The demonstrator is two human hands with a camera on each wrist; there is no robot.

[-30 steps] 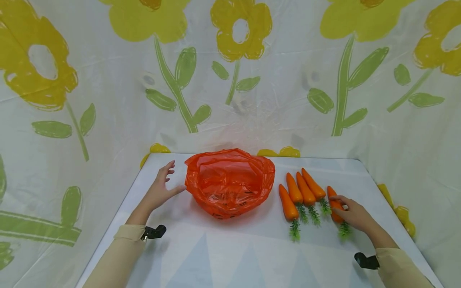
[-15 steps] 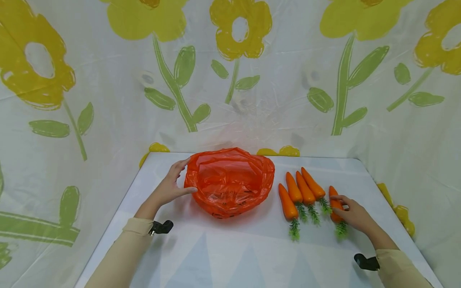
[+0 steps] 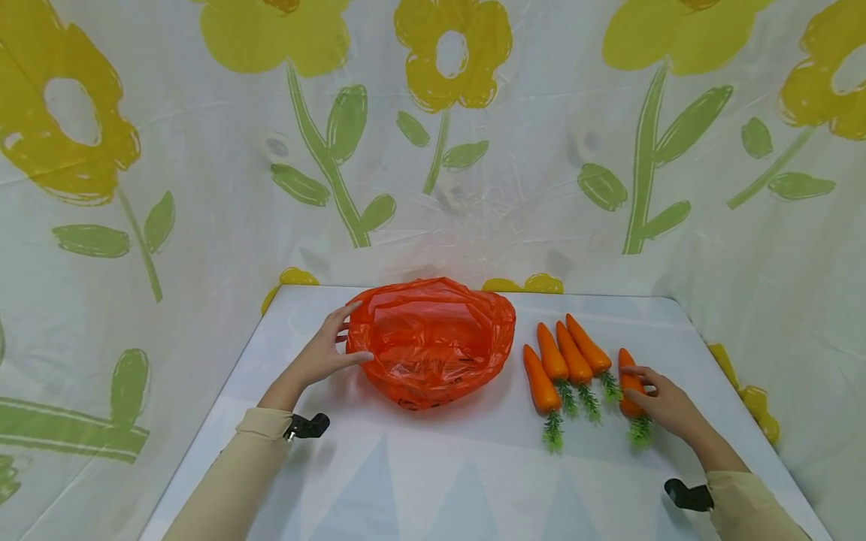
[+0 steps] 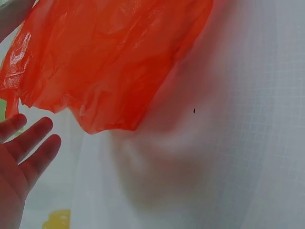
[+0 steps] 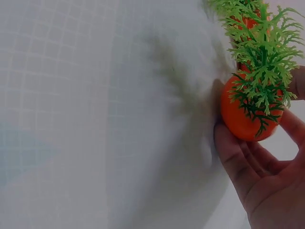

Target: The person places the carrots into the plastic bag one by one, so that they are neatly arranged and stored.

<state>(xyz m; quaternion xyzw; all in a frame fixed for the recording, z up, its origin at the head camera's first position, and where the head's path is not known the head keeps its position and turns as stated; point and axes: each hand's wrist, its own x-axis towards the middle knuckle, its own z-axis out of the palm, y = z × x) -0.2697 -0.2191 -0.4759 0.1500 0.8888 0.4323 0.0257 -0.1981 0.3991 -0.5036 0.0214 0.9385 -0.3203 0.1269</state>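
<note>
A crinkled red plastic bag (image 3: 426, 394) sits at the back middle of the table, its mouth held wide toward me. My left hand (image 3: 321, 357) is at the bag's left side, thumb overlapping the front rim. In the left wrist view its fingers (image 4: 40, 155) are spread and fairly straight, just beside the bag's hanging edge. On the right, my right hand (image 3: 666, 406) holds an orange carrot (image 3: 625, 359) with a green leafy top, thumb and fingers on either side. The right wrist view shows the carrot's rounded end (image 5: 238, 114) between them.
Several more carrots (image 3: 541, 383) lie side by side between the bag and my right hand, leafy tops toward me. The white table (image 3: 419, 481) has pale blue triangles at the front. A curtain (image 3: 514, 188) with printed yellow flowers hangs behind and at the sides.
My left hand has moved right to the bag's left rim, its thumb now over the front. The right hand stays nearly in place, the carrot in it shifting slightly.
</note>
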